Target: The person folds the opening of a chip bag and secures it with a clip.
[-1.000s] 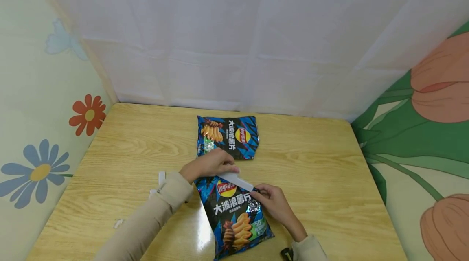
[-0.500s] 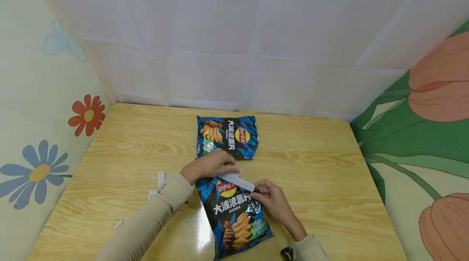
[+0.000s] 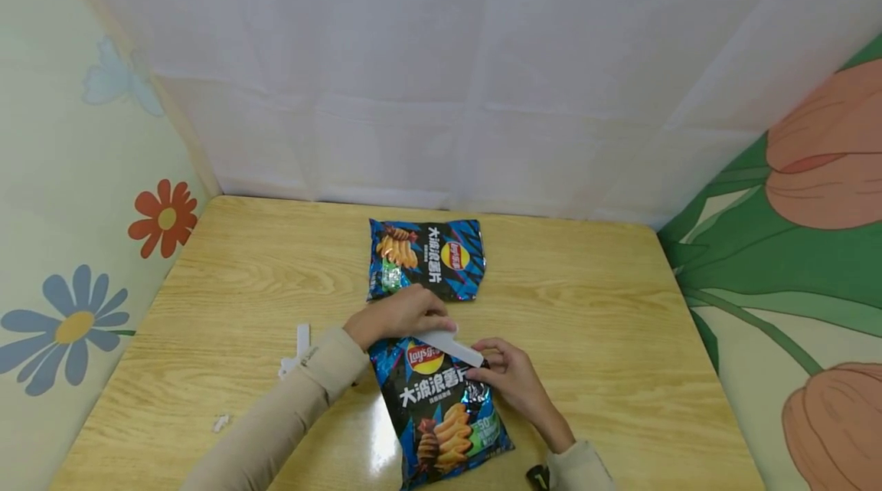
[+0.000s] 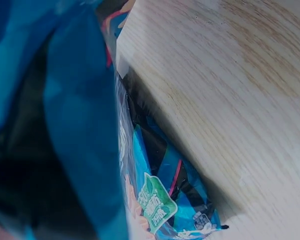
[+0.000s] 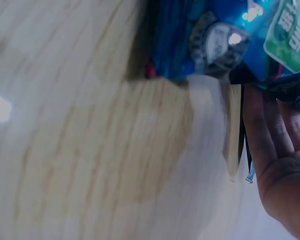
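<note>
A blue-and-black bag of potato chips [image 3: 434, 414] is between my hands, its printed front up in the head view. A long white bag clip [image 3: 460, 349] lies slantwise across its top edge. My left hand [image 3: 403, 313] grips the clip's left end from above, its fingertips partly hidden. At the bag's top right corner, my right hand [image 3: 513, 380] pinches the foil with thumb and fingers, close to the clip's right end. In the left wrist view the chip bag [image 4: 80, 125] hides the left hand; the right wrist view shows the right hand [image 5: 277, 150] under the bag's edge.
A second chip bag [image 3: 430, 257] lies sideways just beyond my left hand. Another white plastic piece [image 3: 303, 338] is by the left sleeve, and a small white scrap [image 3: 220, 422] lies farther left. The wooden table [image 3: 599, 299] ends at a white cloth backdrop [image 3: 413, 77].
The clip has slid slightly right and toward me along the bag's top edge, with the left hand following a little. The right hand stays at the corner, its fingers shifting slightly.
</note>
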Demonstrator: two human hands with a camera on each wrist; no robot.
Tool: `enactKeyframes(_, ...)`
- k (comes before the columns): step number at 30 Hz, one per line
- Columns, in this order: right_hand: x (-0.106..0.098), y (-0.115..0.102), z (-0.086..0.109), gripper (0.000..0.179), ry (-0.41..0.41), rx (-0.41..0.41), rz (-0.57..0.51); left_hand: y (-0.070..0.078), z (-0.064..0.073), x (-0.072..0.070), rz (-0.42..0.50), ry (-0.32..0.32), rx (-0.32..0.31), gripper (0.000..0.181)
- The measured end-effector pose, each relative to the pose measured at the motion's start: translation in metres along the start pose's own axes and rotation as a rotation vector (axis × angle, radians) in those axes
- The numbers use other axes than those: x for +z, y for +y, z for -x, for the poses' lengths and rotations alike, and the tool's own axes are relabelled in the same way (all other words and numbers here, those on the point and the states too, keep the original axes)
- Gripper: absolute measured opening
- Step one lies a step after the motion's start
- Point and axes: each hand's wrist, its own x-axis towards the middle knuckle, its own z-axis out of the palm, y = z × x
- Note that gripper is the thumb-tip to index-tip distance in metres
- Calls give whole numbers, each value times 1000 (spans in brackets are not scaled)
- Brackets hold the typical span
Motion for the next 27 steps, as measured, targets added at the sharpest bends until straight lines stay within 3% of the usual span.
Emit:
enactKeyframes(11, 2, -2, -3, 31, 37, -19, 122, 0, 2, 3, 14, -3, -11, 30)
enactKeyframes(27, 1, 1, -6, 32, 8, -56, 134, 0, 5, 5, -1, 11, -73, 33)
